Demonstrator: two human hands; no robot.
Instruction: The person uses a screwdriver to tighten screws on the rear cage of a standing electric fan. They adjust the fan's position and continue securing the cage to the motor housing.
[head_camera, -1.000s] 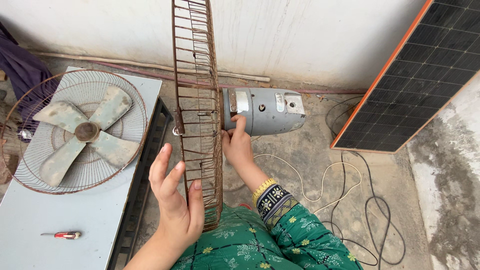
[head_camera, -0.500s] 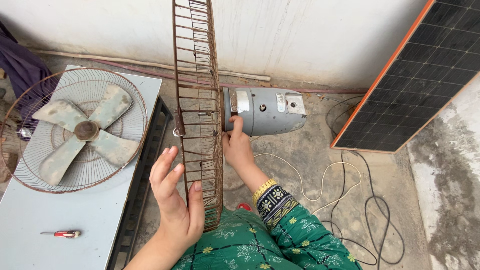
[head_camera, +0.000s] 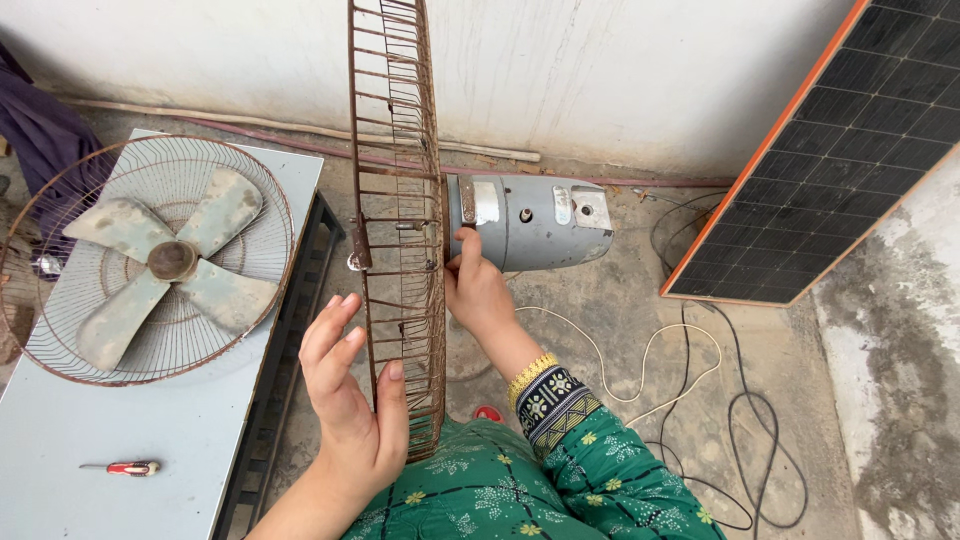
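Concrete floor, white wall behind. Front guard and blades off. Left hand (head_camera: 350, 420) grips rusty wire rear fan guard (head_camera: 398, 230); right hand (head_camera: 478, 292) pinches, seemingly, fastener at grey cylindrical fan motor (head_camera: 530, 222). Rear guard not yet off.

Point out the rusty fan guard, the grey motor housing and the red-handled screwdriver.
rusty fan guard (head_camera: 398, 200): head view, on its wire ribs.
grey motor housing (head_camera: 535, 222): head view, mid side of the casing.
red-handled screwdriver (head_camera: 133, 467): head view, on the handle.
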